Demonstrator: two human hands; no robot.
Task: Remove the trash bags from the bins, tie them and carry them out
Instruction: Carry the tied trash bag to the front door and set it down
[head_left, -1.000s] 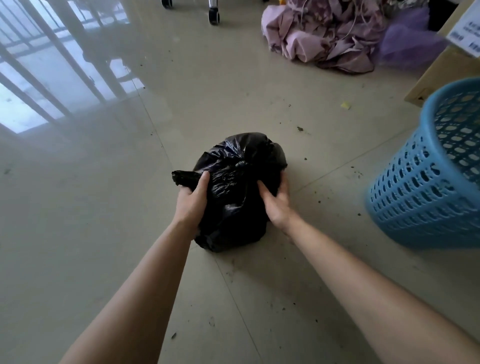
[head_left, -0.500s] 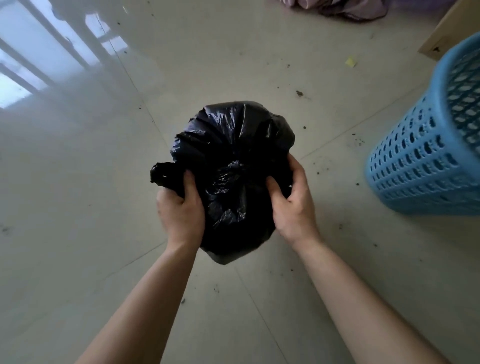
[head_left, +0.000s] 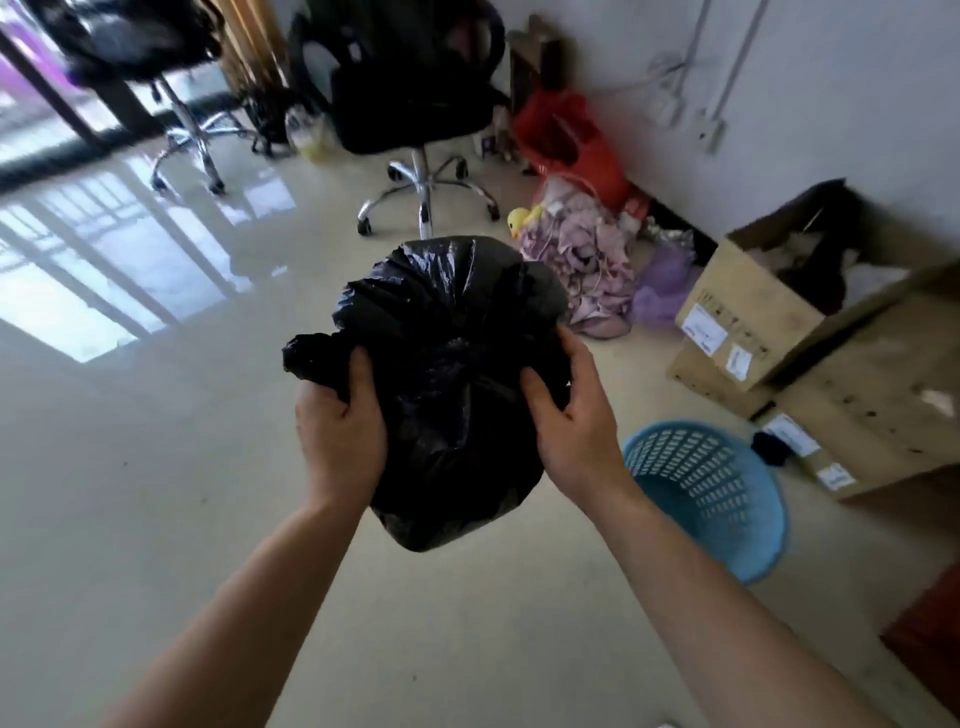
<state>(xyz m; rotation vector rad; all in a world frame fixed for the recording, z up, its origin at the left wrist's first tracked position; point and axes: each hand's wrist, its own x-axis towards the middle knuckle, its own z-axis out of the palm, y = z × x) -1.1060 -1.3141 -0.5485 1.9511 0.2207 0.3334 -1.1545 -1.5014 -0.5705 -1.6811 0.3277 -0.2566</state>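
1. Hands in frame: we hold a black trash bag (head_left: 452, 374) up in front of us, clear of the pale tiled floor (head_left: 156, 493), gripped from both sides.
2. Our left hand (head_left: 340, 436) is clenched on the bag's left side, thumb pressed up into the plastic and fingers wrapped behind, bunching a twisted tail of bag that sticks out to the left.
3. Our right hand (head_left: 576, 415) cups the bag's right flank, fingers curled over the far edge and thumb dug into the front folds.
4. The bag is bulging and gathered toward its middle; whether a knot closes it we cannot tell from this angle.
5. A blue perforated bin (head_left: 711, 499) stands on the floor below and to the right of our right forearm, well apart from the bag, with no liner visible inside.
6. Cardboard boxes (head_left: 753, 332) sit against the white wall (head_left: 831, 104) to the right, just beyond the bin.
7. Beyond the bag lie a heap of pink cloth (head_left: 587, 260) with a yellow toy duck (head_left: 522, 218) at its left edge, and a red bag (head_left: 571, 140) behind it.
8. Two black office chairs on chrome bases stand at the back, one near the middle (head_left: 415, 104), the other at far left (head_left: 130, 47).
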